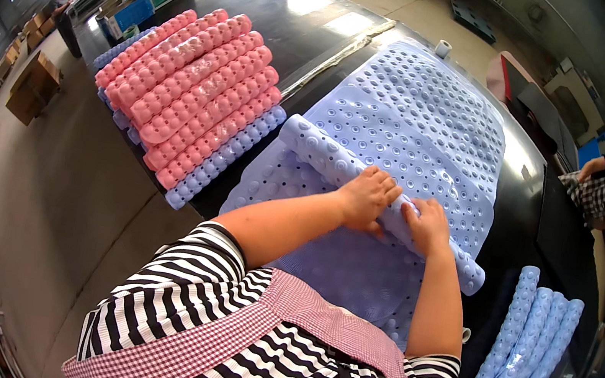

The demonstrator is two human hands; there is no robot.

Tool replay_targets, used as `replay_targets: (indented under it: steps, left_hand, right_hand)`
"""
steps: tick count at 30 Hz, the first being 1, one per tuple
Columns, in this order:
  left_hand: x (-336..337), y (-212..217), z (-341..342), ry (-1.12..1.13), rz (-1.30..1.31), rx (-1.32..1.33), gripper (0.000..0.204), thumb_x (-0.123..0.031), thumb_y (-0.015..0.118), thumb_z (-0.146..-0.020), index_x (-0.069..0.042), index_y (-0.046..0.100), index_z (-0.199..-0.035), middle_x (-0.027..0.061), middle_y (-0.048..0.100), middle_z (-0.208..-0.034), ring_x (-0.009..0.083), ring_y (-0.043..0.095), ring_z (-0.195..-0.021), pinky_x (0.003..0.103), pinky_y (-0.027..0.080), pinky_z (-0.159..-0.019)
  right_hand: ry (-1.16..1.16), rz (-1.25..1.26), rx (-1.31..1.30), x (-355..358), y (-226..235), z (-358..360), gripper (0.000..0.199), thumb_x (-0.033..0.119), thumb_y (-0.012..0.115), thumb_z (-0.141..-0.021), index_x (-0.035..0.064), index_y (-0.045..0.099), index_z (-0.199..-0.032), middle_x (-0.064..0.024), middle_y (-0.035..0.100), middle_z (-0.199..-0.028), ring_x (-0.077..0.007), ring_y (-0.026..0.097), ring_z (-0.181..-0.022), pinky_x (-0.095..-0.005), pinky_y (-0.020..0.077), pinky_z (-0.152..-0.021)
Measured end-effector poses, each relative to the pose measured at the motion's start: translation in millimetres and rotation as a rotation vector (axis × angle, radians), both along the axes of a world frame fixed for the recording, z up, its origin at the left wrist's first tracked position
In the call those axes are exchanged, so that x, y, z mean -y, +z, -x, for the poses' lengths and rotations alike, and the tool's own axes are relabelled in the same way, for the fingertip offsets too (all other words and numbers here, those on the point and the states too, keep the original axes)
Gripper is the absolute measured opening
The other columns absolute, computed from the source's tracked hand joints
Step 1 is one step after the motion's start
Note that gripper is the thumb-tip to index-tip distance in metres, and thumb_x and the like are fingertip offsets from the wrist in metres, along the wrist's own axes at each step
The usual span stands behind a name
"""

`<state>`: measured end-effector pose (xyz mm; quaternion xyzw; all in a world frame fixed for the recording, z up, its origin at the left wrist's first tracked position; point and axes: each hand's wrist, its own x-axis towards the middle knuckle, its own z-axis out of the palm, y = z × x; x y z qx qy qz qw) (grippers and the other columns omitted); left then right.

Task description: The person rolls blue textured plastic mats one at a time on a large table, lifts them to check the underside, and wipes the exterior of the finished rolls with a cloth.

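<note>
A light blue bath mat with round bumps and small holes is partly wound into a roll (pixel 321 148) that slants across the table in front of me. My left hand (pixel 368 198) wraps over the middle of the roll, fingers curled on its top. Close beside it, my right hand (pixel 427 225) grips the roll a little nearer its right end, thumb toward the left hand. Beyond the roll, more light blue mats (pixel 428 121) lie flat and overlapping. Flat blue sheet also spreads on the near side, under my forearms.
Left on the dark table (pixel 296 14), rolled pink mats (pixel 194 81) are stacked with blue rolls (pixel 230 152) beside and under them. Several blue rolls (pixel 518 359) lie at the right. Another person (pixel 603 187) is at the far right. A cardboard box (pixel 33 88) stands left on the floor.
</note>
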<state>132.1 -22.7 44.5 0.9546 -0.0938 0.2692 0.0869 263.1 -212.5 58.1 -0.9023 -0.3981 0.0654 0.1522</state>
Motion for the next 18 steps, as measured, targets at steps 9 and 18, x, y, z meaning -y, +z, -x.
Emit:
replay_targets:
  steps: [9,18]
  left_hand:
    - [-25.3,38.4,-65.9,-0.095,-0.083,-0.774,0.096,-0.040,0.098,-0.057,-0.009,0.056,-0.137,0.0116,0.060,-0.135,0.0324,0.055,-0.130,0.046,0.047,-0.106]
    - [-19.8,44.2,-82.9,-0.106,-0.048,-0.833,0.074,-0.032,0.092,-0.060,-0.007,0.064,-0.124,0.0175,0.070,-0.121,0.0355,0.064,-0.120,0.044,0.053,-0.101]
  right_hand:
    - [-0.056,-0.052,0.300,0.9,0.7,17.6,0.072,0.055,0.085,-0.074,0.0062,0.063,-0.122,-0.0156,0.066,-0.120,-0.0334,0.062,-0.112,-0.0454,0.0485,-0.095]
    - [-0.037,0.076,0.222,-0.5,11.8,4.0,0.082,0.045,0.094,-0.058,0.0092,0.063,-0.126,-0.0141,0.067,-0.117,-0.0328,0.065,-0.108,-0.0450,0.0509,-0.093]
